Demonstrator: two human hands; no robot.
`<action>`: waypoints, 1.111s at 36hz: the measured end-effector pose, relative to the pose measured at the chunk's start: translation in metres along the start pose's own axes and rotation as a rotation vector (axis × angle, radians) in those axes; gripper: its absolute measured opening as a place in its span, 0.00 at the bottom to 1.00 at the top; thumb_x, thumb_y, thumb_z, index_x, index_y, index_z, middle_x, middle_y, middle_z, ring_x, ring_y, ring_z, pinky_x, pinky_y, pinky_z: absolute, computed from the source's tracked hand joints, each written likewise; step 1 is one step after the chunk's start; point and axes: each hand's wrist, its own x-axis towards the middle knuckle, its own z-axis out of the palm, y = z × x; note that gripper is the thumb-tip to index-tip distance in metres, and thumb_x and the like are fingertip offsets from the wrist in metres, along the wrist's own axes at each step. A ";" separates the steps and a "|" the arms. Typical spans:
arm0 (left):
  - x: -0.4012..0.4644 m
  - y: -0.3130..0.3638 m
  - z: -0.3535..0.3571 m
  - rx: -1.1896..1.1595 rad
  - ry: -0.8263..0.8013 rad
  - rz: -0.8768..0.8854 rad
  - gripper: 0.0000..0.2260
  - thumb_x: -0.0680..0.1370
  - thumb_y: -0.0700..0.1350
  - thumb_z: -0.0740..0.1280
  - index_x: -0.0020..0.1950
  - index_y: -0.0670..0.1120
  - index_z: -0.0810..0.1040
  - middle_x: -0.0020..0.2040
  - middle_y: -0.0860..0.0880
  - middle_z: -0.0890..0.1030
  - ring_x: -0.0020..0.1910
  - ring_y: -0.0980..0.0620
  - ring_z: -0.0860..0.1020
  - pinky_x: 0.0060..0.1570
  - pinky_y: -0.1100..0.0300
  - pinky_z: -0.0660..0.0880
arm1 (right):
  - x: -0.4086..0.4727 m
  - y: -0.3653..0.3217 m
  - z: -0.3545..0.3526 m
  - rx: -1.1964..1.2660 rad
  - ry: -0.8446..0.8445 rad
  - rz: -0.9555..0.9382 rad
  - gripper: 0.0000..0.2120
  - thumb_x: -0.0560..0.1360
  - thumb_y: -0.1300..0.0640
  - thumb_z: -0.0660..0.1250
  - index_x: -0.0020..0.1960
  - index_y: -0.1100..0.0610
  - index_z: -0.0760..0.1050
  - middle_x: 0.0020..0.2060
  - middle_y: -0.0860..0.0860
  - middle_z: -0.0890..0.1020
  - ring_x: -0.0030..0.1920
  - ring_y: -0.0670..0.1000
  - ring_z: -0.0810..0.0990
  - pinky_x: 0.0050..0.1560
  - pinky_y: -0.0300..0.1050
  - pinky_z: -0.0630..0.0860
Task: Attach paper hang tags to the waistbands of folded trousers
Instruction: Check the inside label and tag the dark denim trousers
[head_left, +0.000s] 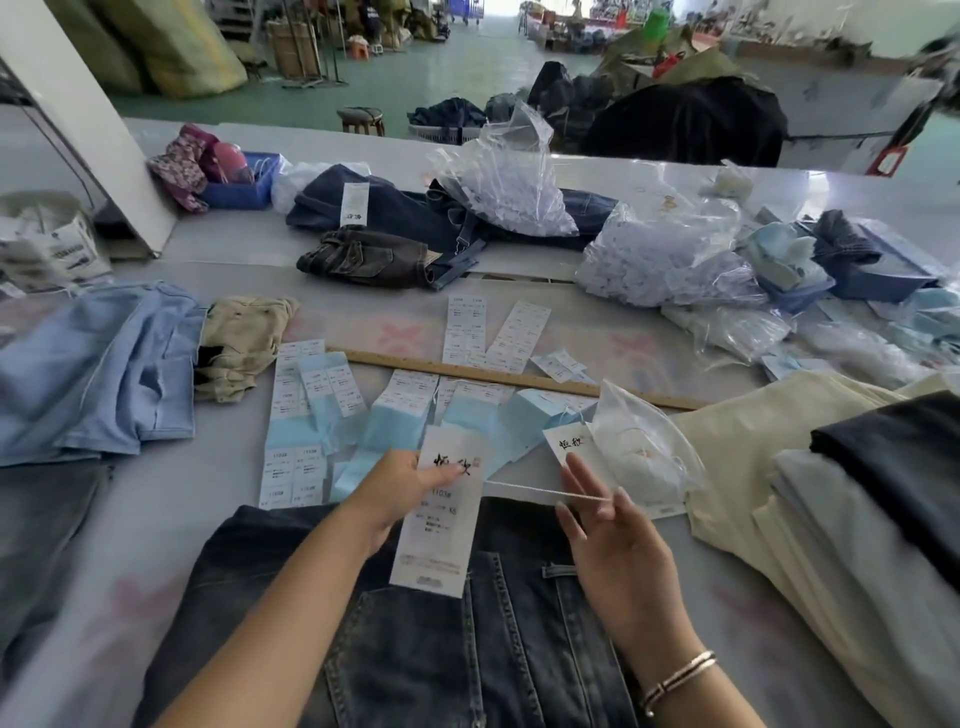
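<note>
L hand (400, 493) pinched long white paper hang tag (436, 525), light & floppy; R hand (608, 540) fingers held its thin white string (524, 489) taut over dark denim trousers (467, 649).

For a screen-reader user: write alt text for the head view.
A left hand holds a white hang tag above dark jeans, while the right hand pulls its white string taut. Label sheets cover the table.

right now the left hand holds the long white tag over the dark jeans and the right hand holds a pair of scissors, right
Not quite. The right hand holds no scissors: it pulls a white string taut from the tag. The left hand does hold the long white tag over the dark jeans. The head view shows this.
</note>
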 end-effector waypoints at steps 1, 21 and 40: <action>-0.003 -0.005 0.002 0.000 -0.019 -0.011 0.09 0.76 0.46 0.71 0.49 0.40 0.81 0.43 0.46 0.86 0.44 0.47 0.84 0.45 0.53 0.78 | 0.000 -0.002 0.004 0.061 -0.029 -0.002 0.14 0.71 0.54 0.64 0.28 0.55 0.78 0.50 0.56 0.84 0.59 0.51 0.80 0.67 0.52 0.65; -0.055 -0.042 0.025 0.021 -0.264 0.033 0.10 0.81 0.50 0.62 0.54 0.49 0.80 0.44 0.50 0.85 0.43 0.53 0.83 0.44 0.60 0.75 | -0.014 0.023 -0.013 -0.827 -0.045 0.179 0.12 0.78 0.56 0.65 0.60 0.50 0.73 0.44 0.50 0.85 0.26 0.45 0.66 0.26 0.35 0.66; -0.062 -0.035 0.046 0.040 -0.290 0.097 0.08 0.81 0.46 0.63 0.49 0.45 0.79 0.37 0.49 0.83 0.33 0.53 0.81 0.34 0.62 0.75 | -0.024 0.028 -0.016 -1.191 -0.188 -0.145 0.15 0.78 0.58 0.65 0.44 0.37 0.80 0.39 0.42 0.85 0.30 0.42 0.75 0.32 0.34 0.72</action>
